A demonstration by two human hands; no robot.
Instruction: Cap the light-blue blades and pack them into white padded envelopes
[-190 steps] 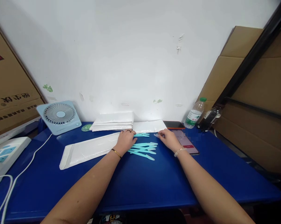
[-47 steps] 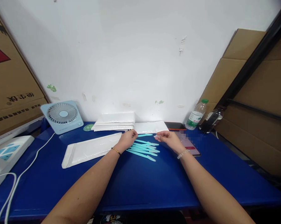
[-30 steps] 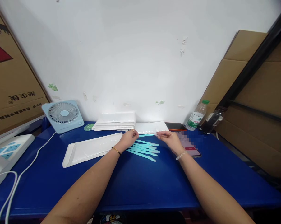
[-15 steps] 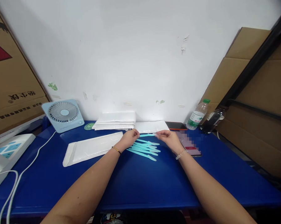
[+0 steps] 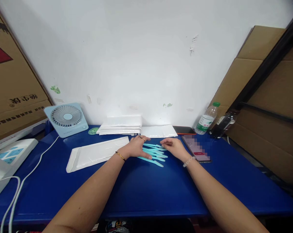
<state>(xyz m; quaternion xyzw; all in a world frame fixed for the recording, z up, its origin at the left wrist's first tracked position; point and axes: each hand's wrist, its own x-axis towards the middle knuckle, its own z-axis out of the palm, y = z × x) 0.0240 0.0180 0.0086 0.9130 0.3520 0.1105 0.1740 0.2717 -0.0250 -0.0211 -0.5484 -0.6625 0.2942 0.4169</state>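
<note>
Several thin turquoise plastic sticks [image 5: 156, 155] lie in a loose row on the blue table [image 5: 146, 191]. My left hand [image 5: 136, 148] rests flat on their left ends, fingers spread. My right hand [image 5: 172, 147] lies on the sticks' right ends with fingers stretched out, nothing gripped. A long white padded envelope [image 5: 98, 155] lies just left of my left hand, flap end toward the left.
A stack of white envelopes [image 5: 121, 126] and a flat white one [image 5: 158, 131] sit by the wall. A phone [image 5: 196, 152] lies right of my right hand, with a water bottle [image 5: 206, 119] behind it. A small blue fan [image 5: 66, 118] and white cable [image 5: 27, 176] occupy the left.
Both hands held one turquoise stick lifted between them by its ends; now it lies with the others, and both hands have come down flat on the pile.
</note>
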